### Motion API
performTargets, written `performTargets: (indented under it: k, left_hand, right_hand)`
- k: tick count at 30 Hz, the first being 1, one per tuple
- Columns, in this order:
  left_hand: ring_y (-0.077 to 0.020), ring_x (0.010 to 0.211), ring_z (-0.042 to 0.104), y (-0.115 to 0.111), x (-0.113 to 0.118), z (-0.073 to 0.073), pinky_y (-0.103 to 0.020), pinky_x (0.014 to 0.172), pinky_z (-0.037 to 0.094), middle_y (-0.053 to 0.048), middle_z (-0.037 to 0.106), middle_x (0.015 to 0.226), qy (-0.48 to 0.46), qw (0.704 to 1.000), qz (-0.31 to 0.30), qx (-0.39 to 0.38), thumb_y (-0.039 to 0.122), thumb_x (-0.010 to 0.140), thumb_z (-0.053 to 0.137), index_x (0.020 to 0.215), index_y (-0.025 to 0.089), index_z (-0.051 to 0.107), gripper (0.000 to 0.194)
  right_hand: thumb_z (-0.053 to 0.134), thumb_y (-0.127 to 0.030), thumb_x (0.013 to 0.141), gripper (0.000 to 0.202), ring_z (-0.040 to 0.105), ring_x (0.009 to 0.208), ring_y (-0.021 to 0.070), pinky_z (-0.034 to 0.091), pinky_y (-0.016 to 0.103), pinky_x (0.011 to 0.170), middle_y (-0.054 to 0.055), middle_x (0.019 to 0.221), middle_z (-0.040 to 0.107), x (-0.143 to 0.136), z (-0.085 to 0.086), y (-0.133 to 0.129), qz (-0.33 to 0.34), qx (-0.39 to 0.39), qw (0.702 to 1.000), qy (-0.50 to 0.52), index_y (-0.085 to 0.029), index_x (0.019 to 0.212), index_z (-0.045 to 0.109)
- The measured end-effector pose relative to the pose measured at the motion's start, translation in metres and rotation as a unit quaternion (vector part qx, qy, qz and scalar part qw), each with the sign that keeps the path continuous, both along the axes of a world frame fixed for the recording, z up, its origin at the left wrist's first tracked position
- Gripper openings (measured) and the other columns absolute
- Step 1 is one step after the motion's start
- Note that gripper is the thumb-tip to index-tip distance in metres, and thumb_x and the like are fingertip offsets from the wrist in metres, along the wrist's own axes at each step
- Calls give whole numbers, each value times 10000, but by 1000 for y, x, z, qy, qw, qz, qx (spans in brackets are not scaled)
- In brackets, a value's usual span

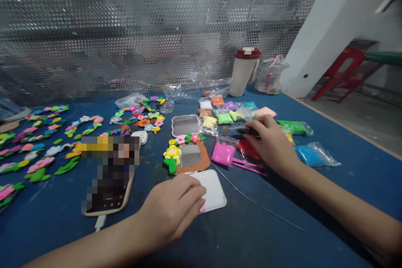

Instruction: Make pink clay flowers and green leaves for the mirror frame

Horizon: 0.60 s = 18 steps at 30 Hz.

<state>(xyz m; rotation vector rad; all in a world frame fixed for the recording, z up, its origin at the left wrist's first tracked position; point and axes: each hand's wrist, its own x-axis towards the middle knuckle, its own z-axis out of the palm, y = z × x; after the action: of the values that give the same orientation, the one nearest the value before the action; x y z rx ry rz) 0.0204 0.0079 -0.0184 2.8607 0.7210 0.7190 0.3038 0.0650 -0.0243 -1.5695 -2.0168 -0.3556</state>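
Observation:
My left hand (177, 203) rests with curled, closed fingers on the edge of a white rounded panel (216, 190). A small pink bit (202, 208) shows at its fingertips; what else they hold is hidden. Just beyond the panel lies a mirror frame (202, 157) with brown clay along its rim and clay flowers at its left and top. My right hand (274, 144) is above the clay packets, its fingers pinched on what looks like a clear plastic packet (240, 130). Below it are a red clay packet (248, 149), a magenta clay packet (223, 153) and pink modelling tools (249, 166).
A phone (109, 184) with a charging cable lies left. Several finished clay flower pieces (84, 125) spread across the left side. A second mirror (185, 125), more clay packets (224, 118) and a lidded cup (243, 73) stand farther back. A thin wire (257, 203) crosses the blue table.

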Motion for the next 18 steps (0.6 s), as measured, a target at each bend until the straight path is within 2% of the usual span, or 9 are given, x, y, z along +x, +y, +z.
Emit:
performTargets:
  k: [4,8,11,13,14,15,18]
  left_hand:
    - [-175,779,575,1,-1,-2,-279,647,483,-66,627,873,1,1000,-8,5,151,889,418,978,142,566,173]
    - [-185,768,577,1,0,-1,-289,629,485,-68,633,874,1,1000,-10,8,137,876,426,990,142,561,177]
    - [-189,762,580,1,0,1,-295,628,494,-77,635,867,1,1000,-11,7,127,874,417,987,135,562,184]
    - [-189,757,582,0,-1,2,-297,634,501,-81,636,853,1,1000,-14,4,124,875,414,976,128,564,181]
    - [-189,751,582,0,-1,2,-297,633,503,-82,636,843,2,1000,-16,2,125,875,414,970,126,565,178]
    - [-190,746,581,0,-1,2,-298,630,505,-82,636,835,5,1000,-18,1,127,875,413,965,126,566,177]
    - [-192,740,581,0,-1,1,-305,625,507,-81,634,828,9,1000,-22,1,133,879,403,964,129,566,184]
  right_hand:
    - [480,-233,853,151,569,913,270,472,375,729,125,983,577,-3,9,-7,-18,36,997,72,-180,972,556]
    - [506,-244,851,90,585,812,239,454,343,671,86,870,621,-6,15,-15,26,57,993,96,-191,909,550]
    - [507,-222,860,69,564,764,208,439,321,656,73,810,616,-11,15,-19,136,61,989,22,-178,886,554]
    - [484,-188,873,91,552,752,194,429,323,689,71,807,624,-14,13,-19,224,49,971,-69,-170,907,566]
    - [471,-174,878,112,546,743,189,422,329,709,69,810,628,-15,12,-18,245,43,961,-118,-169,919,575]
    - [460,-162,881,132,541,733,186,415,337,726,67,813,629,-16,10,-16,246,39,955,-161,-171,923,585]
    - [457,-136,871,165,535,723,188,400,354,759,61,825,630,-17,6,-8,185,34,956,-224,-178,888,616]
